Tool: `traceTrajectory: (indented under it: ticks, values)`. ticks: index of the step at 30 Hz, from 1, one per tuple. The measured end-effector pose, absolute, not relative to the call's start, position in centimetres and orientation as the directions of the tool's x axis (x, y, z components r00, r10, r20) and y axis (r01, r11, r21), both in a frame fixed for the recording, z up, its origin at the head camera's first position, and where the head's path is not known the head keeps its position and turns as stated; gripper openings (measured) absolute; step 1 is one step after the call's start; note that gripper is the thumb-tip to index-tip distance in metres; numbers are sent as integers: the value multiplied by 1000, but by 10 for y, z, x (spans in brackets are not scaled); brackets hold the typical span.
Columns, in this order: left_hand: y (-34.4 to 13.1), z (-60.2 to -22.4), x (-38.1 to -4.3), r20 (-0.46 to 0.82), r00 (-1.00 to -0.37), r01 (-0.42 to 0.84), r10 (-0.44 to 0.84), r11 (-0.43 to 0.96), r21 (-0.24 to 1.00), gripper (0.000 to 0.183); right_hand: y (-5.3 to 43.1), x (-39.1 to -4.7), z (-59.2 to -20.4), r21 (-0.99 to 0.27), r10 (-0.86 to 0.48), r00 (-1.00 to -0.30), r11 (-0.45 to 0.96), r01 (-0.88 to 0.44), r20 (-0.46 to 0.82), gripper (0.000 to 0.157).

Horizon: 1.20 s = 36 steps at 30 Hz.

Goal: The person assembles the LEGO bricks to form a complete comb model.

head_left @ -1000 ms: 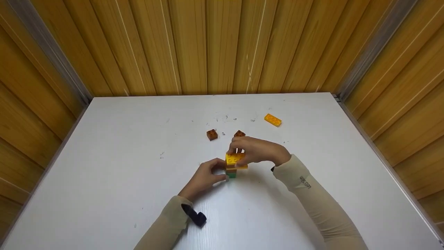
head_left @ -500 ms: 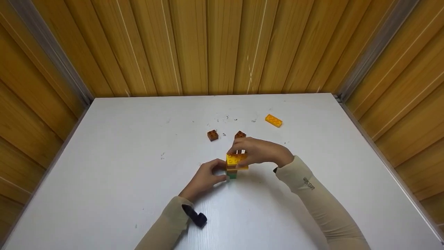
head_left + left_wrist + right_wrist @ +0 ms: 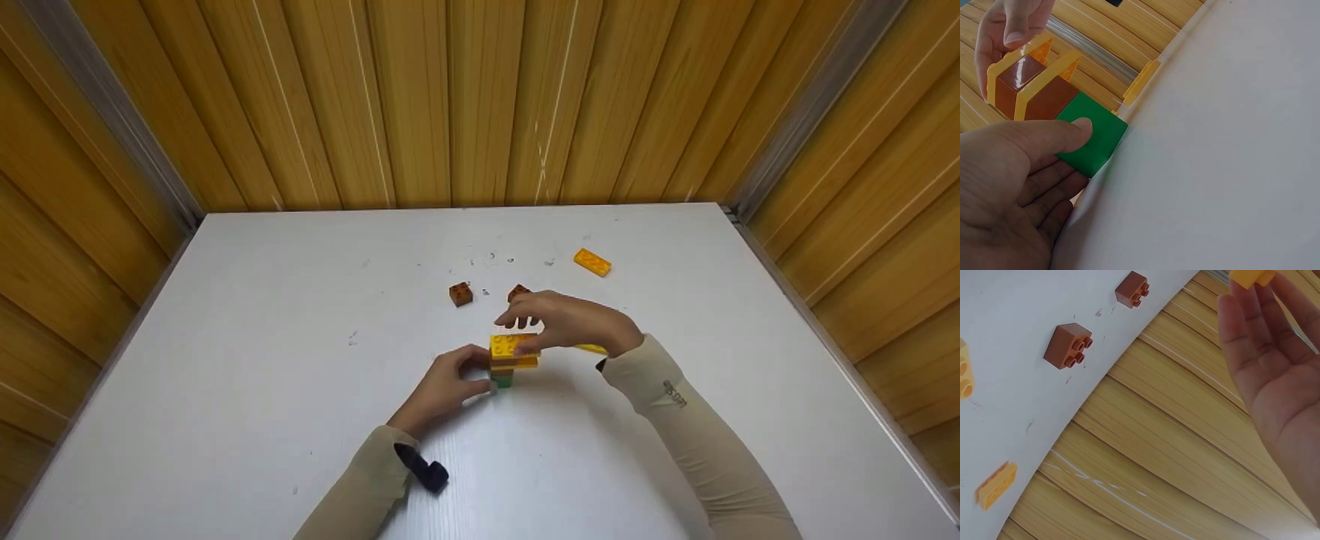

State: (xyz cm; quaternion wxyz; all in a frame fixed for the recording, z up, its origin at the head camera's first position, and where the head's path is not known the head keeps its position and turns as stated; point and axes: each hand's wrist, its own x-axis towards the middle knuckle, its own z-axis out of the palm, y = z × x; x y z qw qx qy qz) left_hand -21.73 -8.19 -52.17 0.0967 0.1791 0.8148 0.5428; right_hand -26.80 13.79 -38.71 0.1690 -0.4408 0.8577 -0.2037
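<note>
Near the table's middle stands a stack of toy building bricks. A green brick (image 3: pixel 1100 135) forms its base, with a brown brick (image 3: pixel 1053 97), a yellow plate (image 3: pixel 1044 79), a second brown brick (image 3: pixel 1018 74) and a top yellow plate (image 3: pixel 502 346) above. The two plates jut out to the right. My left hand (image 3: pixel 446 382) pinches the green brick, thumb flat on one side. Over the top plate, my right hand (image 3: pixel 568 322) has its fingers raised and spread, the thumb at the plate's right part. Whether that thumb touches it, I cannot tell.
Behind the stack lie two loose brown bricks, one brick (image 3: pixel 461 294) at left and one brick (image 3: pixel 517 292) partly behind my right hand. A yellow plate (image 3: pixel 592 262) lies farther back right. Another yellow piece (image 3: pixel 593 349) shows beneath my right wrist. Wood-patterned walls (image 3: pixel 480 105) enclose the table.
My right hand's fingers have lifted off the top yellow plate and spread, and the hand has shifted slightly right. The left hand keeps its hold on the stack's base.
</note>
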Motion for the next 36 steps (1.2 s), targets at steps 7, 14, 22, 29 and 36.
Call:
traceTrajectory:
  ticks: [7, 14, 22, 29, 36]
  values:
    - [-82, -521, -218, -10, -921, 152, 389, 384, 911, 38, 143, -278, -389, -528, -817, -569, 522, -670, -86, 42]
    - [-81, -519, -218, -34, -924, 128, 382, 391, 911, 37, 150, -290, -395, -576, -779, -620, 549, -605, -92, 46]
    - [-82, -521, -217, -26, -926, 136, 377, 395, 908, 37, 157, -307, -406, -638, -760, -649, 519, -569, -38, 41]
    - [-81, -522, -216, 7, -923, 154, 384, 352, 923, 36, 159, -322, -419, -624, -700, -713, 576, -528, -43, 48]
    - [-82, -523, -217, 30, -923, 172, 384, 341, 924, 35, 157, -333, -427, -621, -648, -758, 624, -474, -73, 51]
